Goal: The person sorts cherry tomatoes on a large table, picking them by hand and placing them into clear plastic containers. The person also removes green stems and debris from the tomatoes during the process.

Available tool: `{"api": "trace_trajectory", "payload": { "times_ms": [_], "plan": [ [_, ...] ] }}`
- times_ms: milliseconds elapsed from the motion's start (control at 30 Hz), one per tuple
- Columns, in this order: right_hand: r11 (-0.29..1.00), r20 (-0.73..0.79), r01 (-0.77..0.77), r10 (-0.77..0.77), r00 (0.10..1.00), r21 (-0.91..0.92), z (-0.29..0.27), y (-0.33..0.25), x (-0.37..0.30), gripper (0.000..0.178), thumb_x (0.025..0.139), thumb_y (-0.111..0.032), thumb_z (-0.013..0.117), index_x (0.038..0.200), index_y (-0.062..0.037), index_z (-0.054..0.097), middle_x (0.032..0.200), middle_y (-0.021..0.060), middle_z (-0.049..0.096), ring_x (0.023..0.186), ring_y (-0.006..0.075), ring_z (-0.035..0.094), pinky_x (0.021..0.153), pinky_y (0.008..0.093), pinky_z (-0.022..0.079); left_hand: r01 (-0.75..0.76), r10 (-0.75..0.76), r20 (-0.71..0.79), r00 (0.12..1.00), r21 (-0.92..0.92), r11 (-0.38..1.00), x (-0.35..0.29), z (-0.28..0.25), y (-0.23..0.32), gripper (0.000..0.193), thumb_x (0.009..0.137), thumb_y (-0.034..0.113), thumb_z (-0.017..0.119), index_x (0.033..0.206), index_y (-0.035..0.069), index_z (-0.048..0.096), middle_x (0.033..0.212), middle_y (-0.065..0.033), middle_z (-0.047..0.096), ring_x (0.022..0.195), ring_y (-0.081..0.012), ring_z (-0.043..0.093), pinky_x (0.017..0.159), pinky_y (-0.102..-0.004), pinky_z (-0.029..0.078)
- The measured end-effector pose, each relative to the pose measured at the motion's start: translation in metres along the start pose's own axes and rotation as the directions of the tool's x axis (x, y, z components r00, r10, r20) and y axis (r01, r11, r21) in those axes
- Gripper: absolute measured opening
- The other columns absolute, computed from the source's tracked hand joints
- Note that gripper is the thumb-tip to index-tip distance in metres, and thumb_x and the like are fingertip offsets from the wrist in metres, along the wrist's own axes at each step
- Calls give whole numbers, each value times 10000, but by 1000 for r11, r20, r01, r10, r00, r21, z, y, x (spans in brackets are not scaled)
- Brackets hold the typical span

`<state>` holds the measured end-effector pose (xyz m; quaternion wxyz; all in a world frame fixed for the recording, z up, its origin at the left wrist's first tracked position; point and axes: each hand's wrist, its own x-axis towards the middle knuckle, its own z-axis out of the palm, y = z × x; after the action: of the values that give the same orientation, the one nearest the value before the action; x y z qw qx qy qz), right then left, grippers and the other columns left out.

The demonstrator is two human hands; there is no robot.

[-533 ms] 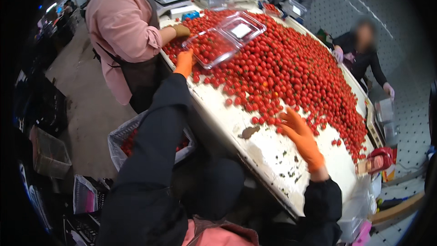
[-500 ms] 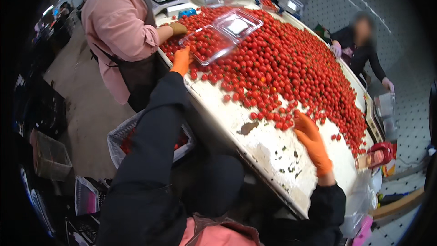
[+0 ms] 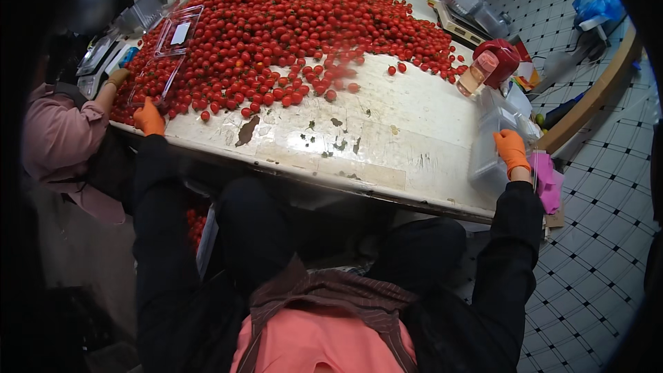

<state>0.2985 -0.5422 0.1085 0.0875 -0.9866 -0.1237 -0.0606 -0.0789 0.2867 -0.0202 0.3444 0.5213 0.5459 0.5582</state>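
My left hand (image 3: 150, 117), in an orange glove, is closed on the near edge of a clear plastic clamshell box (image 3: 166, 69). The box lies with its lid folded back over the cherry tomatoes (image 3: 276, 24), and many tomatoes show through its base. At the table's right end, my right hand (image 3: 512, 150), gloved in orange too, has its fingers curled over the edge of a clear plastic container (image 3: 488, 144). That container sits among other clear ones, whose outlines overlap.
A white table (image 3: 407, 131) carries the tomato heap. A pink-capped bottle (image 3: 476, 72), a red object (image 3: 498, 55) and a scale (image 3: 456, 24) stand at right. Pink cloth (image 3: 548, 183) hangs beyond my right hand. At left, a co-worker's gloved hand (image 3: 119, 77) reaches toward the heap.
My view has swung to the right. My right hand has left the tomatoes' edge and moved right to the clear containers. My left hand still grips the clamshell box.
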Motion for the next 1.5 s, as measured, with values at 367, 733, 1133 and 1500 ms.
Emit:
{"api": "trace_trajectory", "payload": {
  "times_ms": [367, 733, 1133, 1500],
  "plan": [
    [973, -804, 201, -208, 557, -112, -74, -73, -22, 233, 857, -258, 574, 715, -72, 565, 694, 154, 615, 615, 365, 604, 534, 419, 467, -142, 362, 784, 505, -337, 930, -257, 48, 140, 360, 910, 255, 626, 1139, -17, 574, 1034, -90, 625, 863, -161, 606, 720, -272, 494],
    [954, -342, 298, -276, 898, 14, 76, -213, -19, 261, 799, -293, 560, 658, -73, 566, 681, 168, 617, 651, 390, 598, 564, 475, 455, -852, 606, 795, -36, -341, 397, -342, 52, 113, 461, 779, 283, 695, 1170, 75, 569, 1224, -160, 516, 1122, -350, 486, 945, -435, 387],
    [771, -159, 448, -425, 891, 453, 80, -292, 20, 360, 851, -419, 631, 877, -62, 674, 708, 119, 648, 673, 312, 619, 629, 379, 480, -865, 466, 751, 468, 279, 418, -186, 90, 54, 678, 799, 563, 609, 1365, 223, 453, 1334, -104, 429, 1204, -322, 385, 1001, -550, 255],
    [603, -181, 708, -700, 691, 368, 210, -529, 152, 759, 749, -581, 646, 1342, -133, 491, 1303, 172, 482, 1183, 390, 427, 982, 441, 385, -794, 425, 866, 265, -54, 605, -205, 69, 78, 455, 815, 357, 678, 1228, 184, 599, 1383, -154, 417, 1270, -355, 378, 1059, -448, 289]
  ]
}}
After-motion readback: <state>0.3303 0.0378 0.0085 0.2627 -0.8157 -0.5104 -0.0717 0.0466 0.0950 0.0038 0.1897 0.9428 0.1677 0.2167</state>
